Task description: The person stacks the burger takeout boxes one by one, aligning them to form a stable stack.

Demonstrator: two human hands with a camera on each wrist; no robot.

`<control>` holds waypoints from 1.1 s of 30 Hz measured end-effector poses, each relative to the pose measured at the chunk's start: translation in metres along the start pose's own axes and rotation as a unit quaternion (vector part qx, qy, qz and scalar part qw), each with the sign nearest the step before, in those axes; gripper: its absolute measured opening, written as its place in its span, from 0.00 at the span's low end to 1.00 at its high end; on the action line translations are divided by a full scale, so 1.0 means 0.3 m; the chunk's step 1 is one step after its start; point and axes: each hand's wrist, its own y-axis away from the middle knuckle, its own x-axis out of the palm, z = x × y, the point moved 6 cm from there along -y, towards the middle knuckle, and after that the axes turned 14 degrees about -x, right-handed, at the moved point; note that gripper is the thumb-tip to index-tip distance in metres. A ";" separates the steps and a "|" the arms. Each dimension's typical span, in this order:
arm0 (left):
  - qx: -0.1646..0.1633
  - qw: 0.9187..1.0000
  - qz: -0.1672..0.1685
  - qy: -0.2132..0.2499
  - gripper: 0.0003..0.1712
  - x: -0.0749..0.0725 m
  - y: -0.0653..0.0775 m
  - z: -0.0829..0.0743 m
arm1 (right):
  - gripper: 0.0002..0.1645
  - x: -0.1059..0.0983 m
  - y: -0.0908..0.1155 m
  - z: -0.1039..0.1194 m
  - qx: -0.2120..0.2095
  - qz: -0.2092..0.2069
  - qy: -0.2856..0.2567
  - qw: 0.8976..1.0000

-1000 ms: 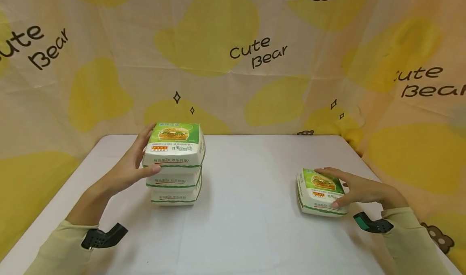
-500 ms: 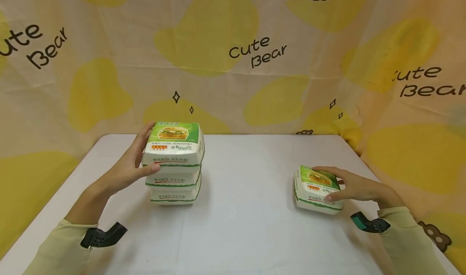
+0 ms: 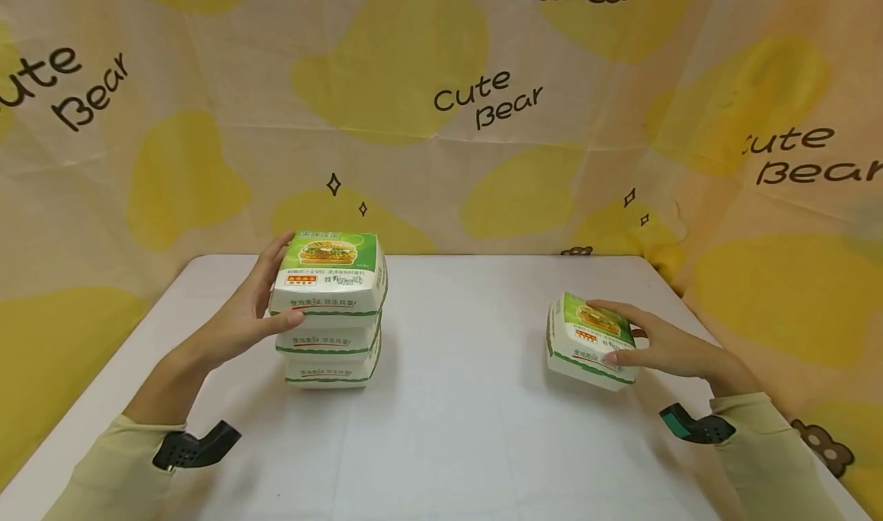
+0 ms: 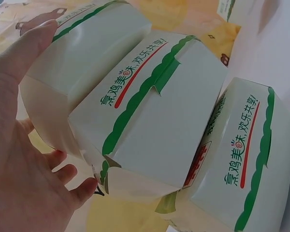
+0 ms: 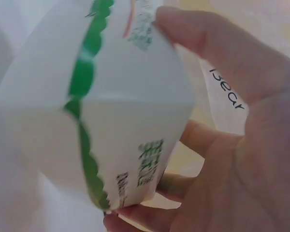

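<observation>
Three white and green burger boxes form a stack at the left of the table. My left hand (image 3: 231, 326) grips the top burger box (image 3: 329, 276) from its left side, thumb on the front face and fingers behind. Below it are the middle burger box (image 4: 183, 106) and the bottom burger box (image 4: 253, 145), both apart from the fingers' grip. At the right, my right hand (image 3: 665, 345) pinches a fourth burger box (image 3: 589, 356) by its near face and far side. That box tilts, and its shadow shows below it. In the right wrist view its side (image 5: 135, 116) fills much of the picture.
The white table (image 3: 448, 414) lies between the two hands. Behind and at both sides hangs a yellow patterned curtain (image 3: 386, 61) with printed words. A dark wrist camera (image 3: 196, 446) is strapped to the left sleeve, and another camera (image 3: 700, 425) to the right one.
The right hand has moved the single burger box leftward and up in the head view, and the box has tilted more. The left hand and the stack have stayed in place.
</observation>
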 end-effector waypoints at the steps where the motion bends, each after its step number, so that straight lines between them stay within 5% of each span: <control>1: -0.001 1.000 0.002 0.003 0.61 0.000 0.001 0.000 | 0.47 -0.001 -0.004 0.005 -0.003 -0.003 0.001 1.000; 33: -0.008 1.000 0.012 0.013 0.61 -0.001 0.008 -0.008 | 0.48 -0.082 -0.234 0.264 -0.052 -0.014 0.071 0.996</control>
